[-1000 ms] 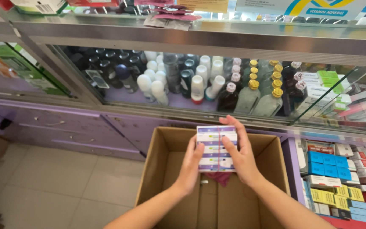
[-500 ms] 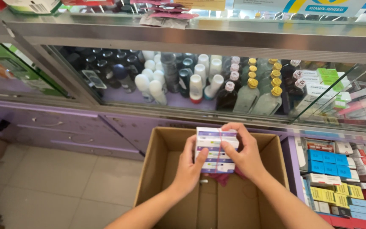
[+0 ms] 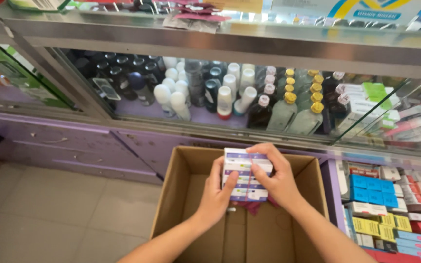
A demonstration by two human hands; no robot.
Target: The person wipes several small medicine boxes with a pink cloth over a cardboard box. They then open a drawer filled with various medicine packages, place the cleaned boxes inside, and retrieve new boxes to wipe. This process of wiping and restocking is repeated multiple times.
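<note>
Both hands hold one bundle of small boxes over the open cardboard carton. The bundle is white with purple and blue stripes, and a thin band seems to go around it. The left hand grips its left side, with the thumb on the front face. The right hand covers the right side and the upper corner, so this part of the bundle is hidden. How many boxes are in the bundle is hard to count.

Under the bundle a small piece of something dark red shows inside the carton; what it is, I cannot tell. The carton's near edge is cut off by the bottom of the picture, and the arms cover part of its floor.

Behind the carton stands a glass display case on a purple base. Inside are dark bottles with yellow caps, white-capped bottles and dark containers; reflections on the glass blur the right part. At the right, stacked medicine boxes in blue, yellow and red are cut off by the edge.
</note>
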